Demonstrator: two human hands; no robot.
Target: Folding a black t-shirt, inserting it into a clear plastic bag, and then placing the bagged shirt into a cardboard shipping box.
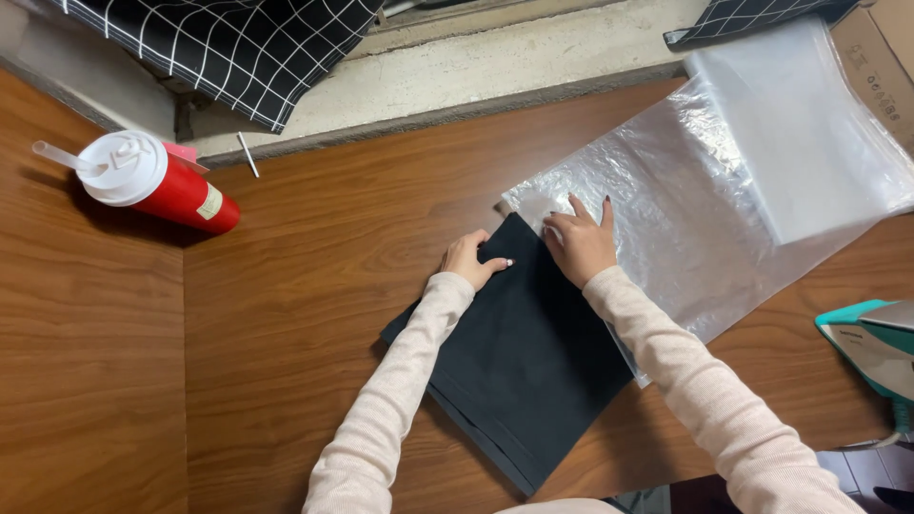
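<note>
A folded black garment lies on the wooden table, its far corner at the mouth of a clear plastic bag. My left hand grips the garment's far left edge, fingers curled over it. My right hand rests with fingers spread on the bag's opening and the garment's far corner, pressing down. Both arms wear cream knit sleeves.
A red cup with white lid and straw stands at the far left. A stack of clear bags lies at the far right. A teal iron sits at the right edge. Black checked cloth hangs beyond the table.
</note>
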